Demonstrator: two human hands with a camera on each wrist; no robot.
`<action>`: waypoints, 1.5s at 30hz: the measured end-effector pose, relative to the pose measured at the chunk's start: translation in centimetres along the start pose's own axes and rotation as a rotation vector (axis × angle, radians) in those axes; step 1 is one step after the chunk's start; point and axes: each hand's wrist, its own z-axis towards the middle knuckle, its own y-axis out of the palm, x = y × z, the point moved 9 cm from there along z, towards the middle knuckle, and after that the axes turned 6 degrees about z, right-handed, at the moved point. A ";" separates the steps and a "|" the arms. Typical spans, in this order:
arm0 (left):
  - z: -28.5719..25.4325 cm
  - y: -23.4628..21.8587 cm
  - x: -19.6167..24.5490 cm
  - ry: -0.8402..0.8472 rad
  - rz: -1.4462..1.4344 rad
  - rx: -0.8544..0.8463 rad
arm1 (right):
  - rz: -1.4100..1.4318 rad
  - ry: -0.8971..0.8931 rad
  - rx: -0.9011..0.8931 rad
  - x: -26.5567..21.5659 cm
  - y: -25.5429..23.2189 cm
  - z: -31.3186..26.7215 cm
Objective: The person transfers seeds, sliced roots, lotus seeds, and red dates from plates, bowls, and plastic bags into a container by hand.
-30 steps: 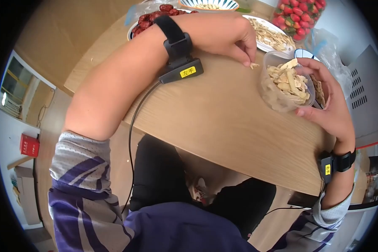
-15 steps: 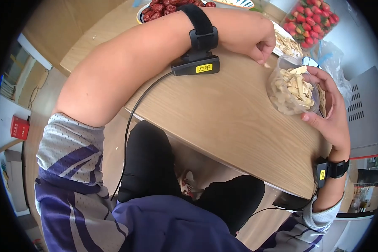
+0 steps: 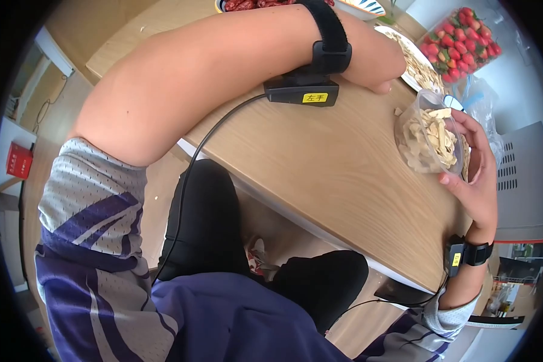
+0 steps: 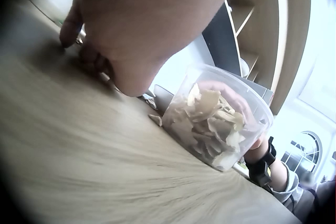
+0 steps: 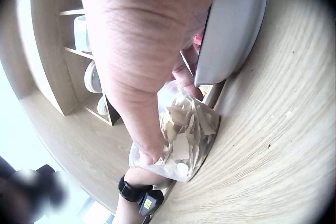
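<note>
My right hand (image 3: pixel 478 160) grips a clear plastic tub (image 3: pixel 407 142) tilted on the table, thumb at its rim and fingers round the far side. Pale dried slices (image 3: pixel 433 139) fill much of the tub. To the left, my left hand (image 3: pixel 377 57) is low over the table beside a white plate (image 3: pixel 411 81) of similar slices. In the left wrist view its fingers (image 4: pixel 71 32) point down to the tabletop, partly hidden by the palm; I cannot tell whether they pinch anything. A single loose slice (image 4: pixel 155 120) lies against the tub's side.
Behind the left forearm stands a bowl of red dates (image 3: pixel 241 5). A patterned dish (image 3: pixel 363 7) is next to it. Strawberries (image 3: pixel 461 45) in a clear container stand at the back right, near a plastic bag (image 3: pixel 484 105). The table's front edge (image 3: pixel 295 214) runs before the person's legs.
The head view has shifted, so the table scene sits lower and farther right. My left hand's fingertips, visible near the loose slice before, are now behind the hand. The right hand keeps its grip.
</note>
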 end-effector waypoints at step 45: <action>-0.4 -8.3 3.5 -0.030 -0.525 0.446 | 0.055 -0.078 -0.059 -1.5 -1.3 -0.6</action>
